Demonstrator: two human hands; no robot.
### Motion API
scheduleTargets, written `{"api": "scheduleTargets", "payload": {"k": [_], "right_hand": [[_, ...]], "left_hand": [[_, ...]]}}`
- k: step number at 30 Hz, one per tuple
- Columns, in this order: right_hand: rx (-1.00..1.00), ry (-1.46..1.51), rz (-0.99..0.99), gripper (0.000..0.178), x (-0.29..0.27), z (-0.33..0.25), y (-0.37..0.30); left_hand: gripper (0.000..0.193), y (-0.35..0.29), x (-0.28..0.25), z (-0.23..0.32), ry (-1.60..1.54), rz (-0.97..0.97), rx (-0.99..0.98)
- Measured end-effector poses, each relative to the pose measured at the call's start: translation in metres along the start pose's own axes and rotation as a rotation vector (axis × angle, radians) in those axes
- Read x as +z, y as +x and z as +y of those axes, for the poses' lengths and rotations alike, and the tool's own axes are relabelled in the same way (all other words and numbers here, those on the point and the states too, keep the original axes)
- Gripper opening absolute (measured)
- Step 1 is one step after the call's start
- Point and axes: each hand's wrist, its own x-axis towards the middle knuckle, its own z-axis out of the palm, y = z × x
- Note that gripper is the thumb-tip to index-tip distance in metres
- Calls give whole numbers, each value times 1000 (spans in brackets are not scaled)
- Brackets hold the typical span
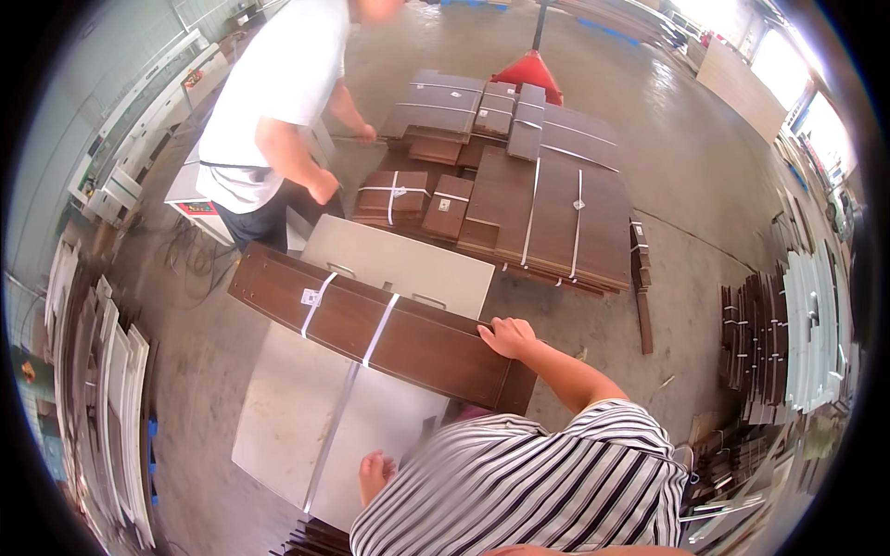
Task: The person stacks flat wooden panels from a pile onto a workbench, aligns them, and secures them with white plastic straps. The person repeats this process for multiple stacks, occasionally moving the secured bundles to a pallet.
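Strapped brown panel bundle (352,320) lying slantwise across a pale worktop (283,412); hands well apart.
The right hand (508,337) rests on the bundle's far edge near its right end, fingers bent over it; whether it grips cannot be told. The left hand (375,474), loosely half-curled, is low over the worktop; contact unclear. A co-worker in a white shirt (264,120) stands beyond.

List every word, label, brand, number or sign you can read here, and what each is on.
None can be read.
White label on the strapped brown panel bundle touched by the right hand: too small and blurred.
White tag on the large brown board stack beyond: too small.
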Motion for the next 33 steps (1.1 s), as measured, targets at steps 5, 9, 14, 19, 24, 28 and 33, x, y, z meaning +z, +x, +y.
{"api": "scheduleTargets", "payload": {"k": [5, 9, 14, 19, 24, 28, 33], "right_hand": [[104, -37, -55, 61, -1, 53, -53], [176, -30, -49, 64, 6, 107, -83], [257, -21, -83, 60, 8, 146, -85], [178, -55, -82, 68, 5, 159, -78], [147, -71, -138, 71, -40, 145, -74], [55, -144, -124, 71, -114, 139, -44], [-24, -158, 8, 66, -161, 158, -15]], "left_hand": [[31, 0, -4, -11, -94, -1, -47], [30, 27, -9, -35, -129, -126, -68], [36, 75, 33, -12, -173, -198, -104], [45, 125, 82, 38, -392, -110, -232], [66, 153, 117, 85, -420, -82, -216], [69, 175, 138, 102, -778, -233, 32], [60, 178, 181, 128, -859, -13, 7]]}}
